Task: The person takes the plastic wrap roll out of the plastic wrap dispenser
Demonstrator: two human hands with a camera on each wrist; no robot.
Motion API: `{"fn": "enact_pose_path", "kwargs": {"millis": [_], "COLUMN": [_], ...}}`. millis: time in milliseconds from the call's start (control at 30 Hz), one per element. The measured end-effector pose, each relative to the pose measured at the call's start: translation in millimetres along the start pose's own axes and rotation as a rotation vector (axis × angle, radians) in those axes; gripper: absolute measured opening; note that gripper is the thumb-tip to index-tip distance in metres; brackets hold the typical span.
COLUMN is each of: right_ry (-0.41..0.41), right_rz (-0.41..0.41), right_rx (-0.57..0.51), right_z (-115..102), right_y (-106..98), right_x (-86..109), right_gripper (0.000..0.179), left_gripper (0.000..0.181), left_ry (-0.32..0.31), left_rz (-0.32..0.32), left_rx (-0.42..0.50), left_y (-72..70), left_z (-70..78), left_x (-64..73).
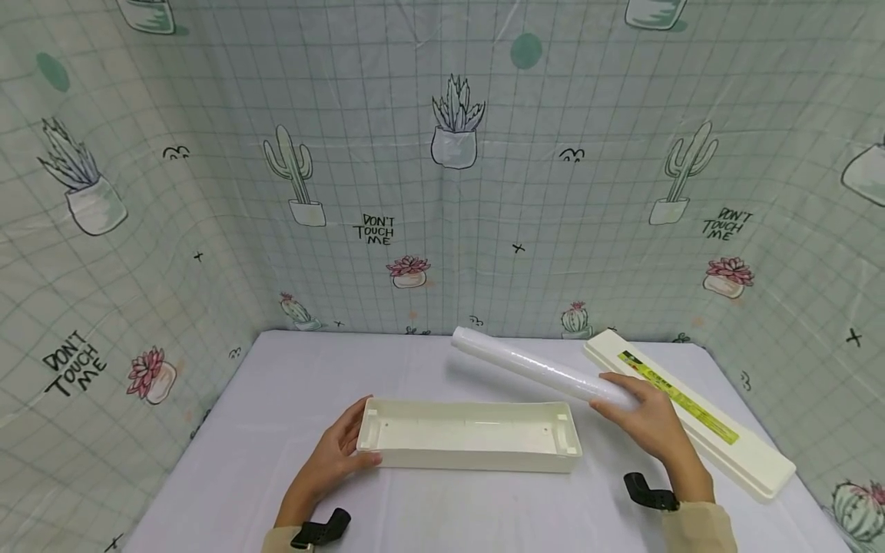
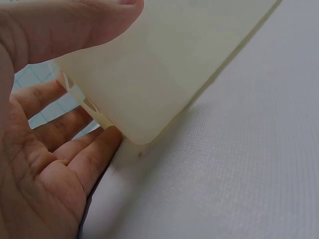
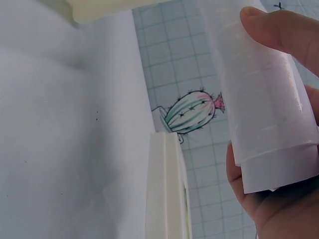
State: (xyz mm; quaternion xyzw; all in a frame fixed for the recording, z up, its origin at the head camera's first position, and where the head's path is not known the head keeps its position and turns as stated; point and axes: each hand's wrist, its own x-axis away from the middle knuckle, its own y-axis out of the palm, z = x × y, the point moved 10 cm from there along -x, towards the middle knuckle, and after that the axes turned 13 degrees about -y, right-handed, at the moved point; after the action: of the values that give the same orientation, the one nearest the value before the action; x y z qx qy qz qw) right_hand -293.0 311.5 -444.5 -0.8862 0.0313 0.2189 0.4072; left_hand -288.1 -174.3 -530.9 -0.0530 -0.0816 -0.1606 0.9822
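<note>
A long cream plastic box (image 1: 477, 459), its top side uncovered, lies across the middle of the table. My left hand (image 1: 339, 445) grips its left end, thumb along the front wall and fingers round the end. Up close in the left wrist view, the thumb and fingers of the left hand (image 2: 55, 164) hold the box (image 2: 164, 64) at its corner. My right hand (image 1: 646, 421) grips the near right end of a white roll of plastic film (image 1: 532, 365), which slants above the table behind the box. The roll (image 3: 264, 94) fills the palm in the right wrist view.
On the right side of the table lies a long cream lid (image 1: 760, 465) with a yellow-green label (image 1: 681, 395). A curtain (image 1: 442, 207) printed with cacti encloses the white table (image 1: 456, 511) at the back and sides. Each wrist wears a black strap mount (image 1: 650, 491).
</note>
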Motion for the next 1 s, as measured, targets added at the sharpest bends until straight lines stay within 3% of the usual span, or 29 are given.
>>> {"fn": "enact_pose_path", "kwargs": {"millis": [367, 633, 1000], "right_ry": [0.023, 0.109, 0.092], "right_rz": [-0.013, -0.025, -0.006], "right_rx": [-0.022, -0.050, -0.035], "right_z": [8.4, 18.2, 24.0], "right_y": [4.4, 3.8, -0.1], "right_x": [2.4, 10.0, 5.0], "right_gripper": [0.058, 0.061, 0.058], "left_gripper": [0.102, 0.103, 0.103], "left_ry": [-0.007, -0.005, -0.016], "left_rz": [-0.019, -0.021, -0.007], "left_rx": [0.012, 0.001, 0.015], "left_y": [1.5, -0.1, 0.4], "left_z": [-2.8, 0.1, 0.7], "left_x": [2.7, -0.7, -1.0]}}
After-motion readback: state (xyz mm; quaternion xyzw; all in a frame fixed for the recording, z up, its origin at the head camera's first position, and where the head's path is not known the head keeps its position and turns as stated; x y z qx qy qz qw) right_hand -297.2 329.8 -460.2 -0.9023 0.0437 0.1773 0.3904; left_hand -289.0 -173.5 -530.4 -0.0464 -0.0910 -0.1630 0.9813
